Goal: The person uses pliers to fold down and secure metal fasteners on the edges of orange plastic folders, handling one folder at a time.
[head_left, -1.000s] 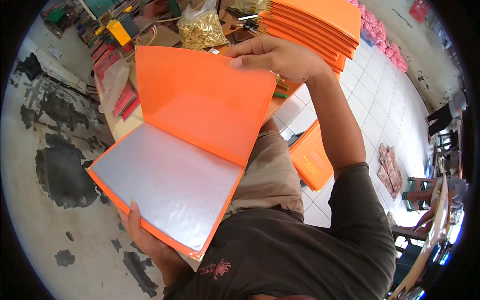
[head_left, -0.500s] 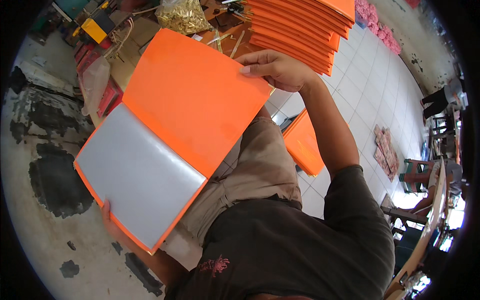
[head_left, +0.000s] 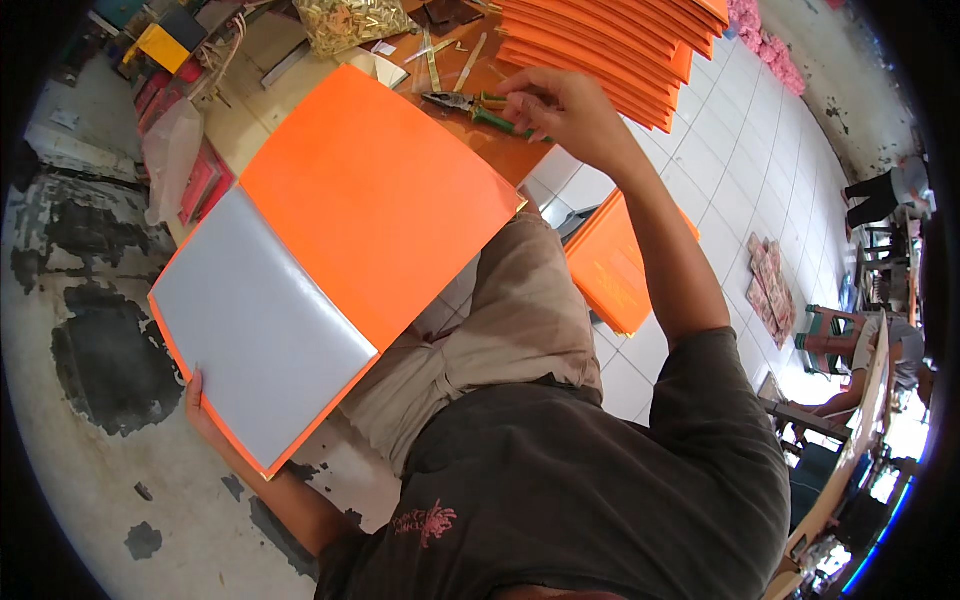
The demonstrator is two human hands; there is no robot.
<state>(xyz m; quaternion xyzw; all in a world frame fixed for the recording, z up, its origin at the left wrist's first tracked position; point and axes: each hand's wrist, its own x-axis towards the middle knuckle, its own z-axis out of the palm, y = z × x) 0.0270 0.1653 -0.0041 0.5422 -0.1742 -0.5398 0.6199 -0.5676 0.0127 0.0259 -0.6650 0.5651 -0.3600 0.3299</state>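
An opened orange folder (head_left: 375, 200) is tilted across the left of the view; a grey translucent sheet (head_left: 265, 330) covers its lower half. Small gold-coloured pieces sit on its corners. My left hand (head_left: 203, 405) grips the folder's lower left edge, with the thumb showing on top and the other fingers hidden beneath. My right hand (head_left: 560, 110) is off the folder, its fingers loosely bent and apart. Right at those fingers are green-handled pliers (head_left: 458, 101) on the brown tabletop; whether the fingers touch a handle is hard to make out.
A tall stack of orange folders (head_left: 605, 60) rises at the far right of the table. A clear bag of gold-coloured pieces (head_left: 352, 22) stands at the back. More orange folders (head_left: 615, 265) sit low beside my leg. A person (head_left: 885, 365) is at far right.
My right hand has let go of the folder's upper right edge and moved up and right to the pliers. The folder has shifted slightly left, with my left hand still holding it.
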